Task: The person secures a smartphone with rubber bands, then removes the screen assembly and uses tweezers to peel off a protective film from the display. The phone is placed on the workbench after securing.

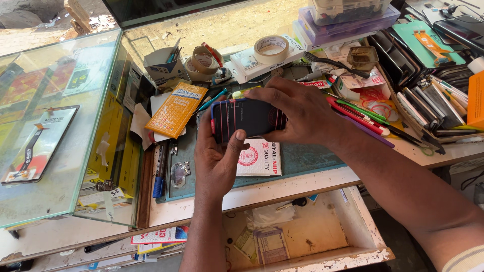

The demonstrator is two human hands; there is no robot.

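Item: phone (249, 118), dark, wrapped in several red rubber bands, held level above a green work mat (307, 158).

Left hand (217, 161): closed round the phone's left end, thumb pressed on its face.

Right hand (297, 108): clasped over the right end, fingers curled on top.

Nearby: white packet (259, 158) on the mat just under the phone; orange pouch (176, 110) to the left; tape rolls (271, 49) behind; open drawer (302, 236) below (papers inside).

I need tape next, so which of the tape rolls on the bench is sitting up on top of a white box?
The wide pale roll, resting on the white box. The brownish rolls left of it sit lower, beside a small open carton.
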